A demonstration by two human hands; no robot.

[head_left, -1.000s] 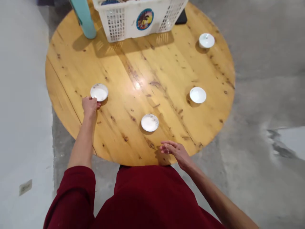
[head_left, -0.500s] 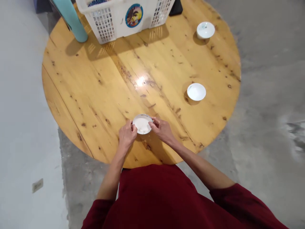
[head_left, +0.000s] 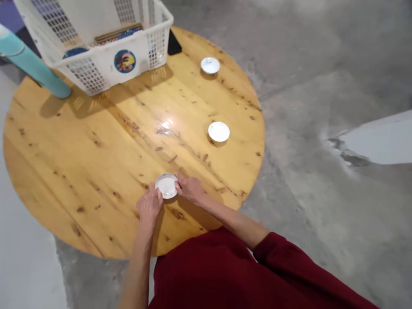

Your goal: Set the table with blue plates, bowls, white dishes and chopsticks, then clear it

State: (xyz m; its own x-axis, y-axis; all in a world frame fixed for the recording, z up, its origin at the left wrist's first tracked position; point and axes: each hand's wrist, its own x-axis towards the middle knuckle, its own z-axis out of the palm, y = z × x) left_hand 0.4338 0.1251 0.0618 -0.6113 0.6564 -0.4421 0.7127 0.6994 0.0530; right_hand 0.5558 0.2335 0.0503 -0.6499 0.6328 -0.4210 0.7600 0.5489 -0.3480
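Between my two hands is a small white bowl (head_left: pixel 166 187), close to the near side of the round wooden table. My left hand (head_left: pixel 149 202) grips its left rim, thumb on the inside. On the opposite rim, my right hand (head_left: pixel 189 187) pinches the bowl between thumb and fingers. Whether its base touches the wood I cannot tell. A second white bowl (head_left: pixel 219 131) sits farther off to the right, and a third white bowl (head_left: pixel 210 65) stands beyond that, near the table's far right edge. No hand touches either of those.
A white plastic basket (head_left: pixel 109 68) with chopsticks and other items stands at the back left of the wooden table (head_left: pixel 96 171). Beside it are a turquoise bottle (head_left: pixel 48 77) and a black phone-like object (head_left: pixel 174 44). A white pillar (head_left: pixel 383 139) rises from the concrete floor at right.
My view has swung to the right, so the table and everything on it appear farther left and lower. Both hands keep their hold on the bowl.
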